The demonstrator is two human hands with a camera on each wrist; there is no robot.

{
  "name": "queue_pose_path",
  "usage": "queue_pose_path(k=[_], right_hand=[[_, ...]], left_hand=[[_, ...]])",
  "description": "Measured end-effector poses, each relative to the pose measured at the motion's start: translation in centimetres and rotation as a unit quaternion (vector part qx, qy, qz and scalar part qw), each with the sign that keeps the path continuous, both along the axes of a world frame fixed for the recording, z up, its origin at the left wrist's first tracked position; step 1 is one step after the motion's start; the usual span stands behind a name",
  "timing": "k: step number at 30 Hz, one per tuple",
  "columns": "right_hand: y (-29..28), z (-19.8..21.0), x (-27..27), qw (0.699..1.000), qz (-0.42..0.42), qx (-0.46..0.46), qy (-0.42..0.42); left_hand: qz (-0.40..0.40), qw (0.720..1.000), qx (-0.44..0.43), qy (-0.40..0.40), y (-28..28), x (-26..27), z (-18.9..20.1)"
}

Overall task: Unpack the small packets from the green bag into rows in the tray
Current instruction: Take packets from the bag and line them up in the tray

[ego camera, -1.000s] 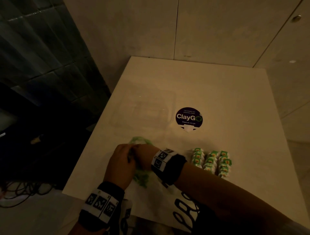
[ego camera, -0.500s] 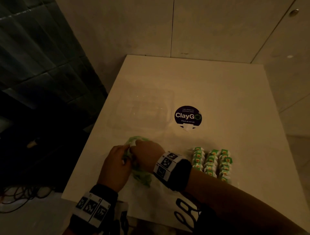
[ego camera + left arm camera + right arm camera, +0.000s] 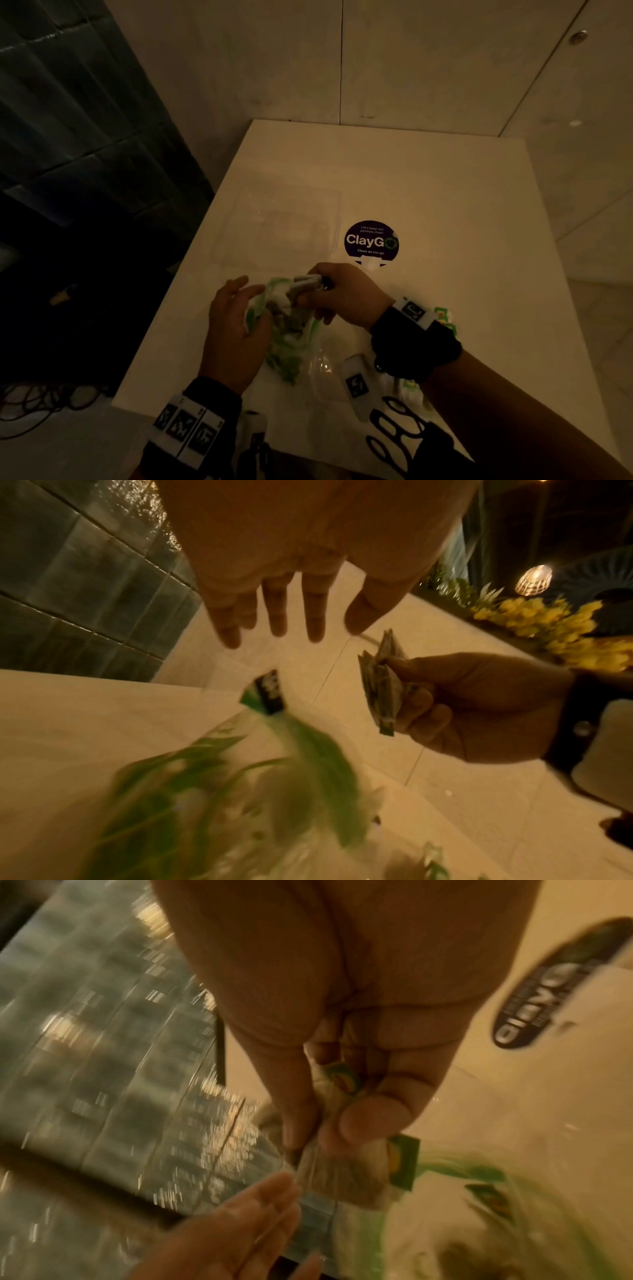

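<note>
The green-and-white plastic bag (image 3: 286, 337) lies crumpled near the table's front edge, with more small packets showing inside its mouth. My right hand (image 3: 330, 291) is just above the bag's mouth and grips a bunch of small packets (image 3: 305, 283); the right wrist view shows the thumb and fingers pinching these packets (image 3: 346, 1150). My left hand (image 3: 239, 310) is at the bag's left side, and its fingers (image 3: 276, 615) are straight and hold nothing. A clear tray (image 3: 239, 236) stands behind the bag. Rows of green packets (image 3: 445, 318) lie to the right, mostly hidden by my right wrist.
A round dark ClayGo sticker (image 3: 371, 240) is stuck on the white table (image 3: 445, 205), right of the tray. The table's left edge drops to a dark floor with cables (image 3: 37, 404). Walls close off the far side. My patterned shirt overhangs the front edge.
My right hand has come up out of the bag with a bunch of packets. My left hand has let go of the bag's mouth and spread its fingers.
</note>
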State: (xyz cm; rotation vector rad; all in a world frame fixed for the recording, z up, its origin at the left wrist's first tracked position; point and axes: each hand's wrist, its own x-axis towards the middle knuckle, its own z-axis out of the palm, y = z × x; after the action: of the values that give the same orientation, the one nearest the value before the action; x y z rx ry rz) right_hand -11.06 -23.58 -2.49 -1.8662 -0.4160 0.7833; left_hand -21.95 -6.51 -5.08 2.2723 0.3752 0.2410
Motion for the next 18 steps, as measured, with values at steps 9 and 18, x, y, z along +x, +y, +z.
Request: queue_pose_path(k=[9,18], right_hand=[[-4.3,2.2,-1.4,0.987,0.029,0.098,0.126],[-7.9,2.0,-2.6,0.999,-0.002,-0.034,-0.032]], left_hand=[[-0.030,0.835,-0.544,0.081,-7.8,1.7,4.3],[0.023,0.721,-0.685,0.101,-10.8,1.3,1.5]])
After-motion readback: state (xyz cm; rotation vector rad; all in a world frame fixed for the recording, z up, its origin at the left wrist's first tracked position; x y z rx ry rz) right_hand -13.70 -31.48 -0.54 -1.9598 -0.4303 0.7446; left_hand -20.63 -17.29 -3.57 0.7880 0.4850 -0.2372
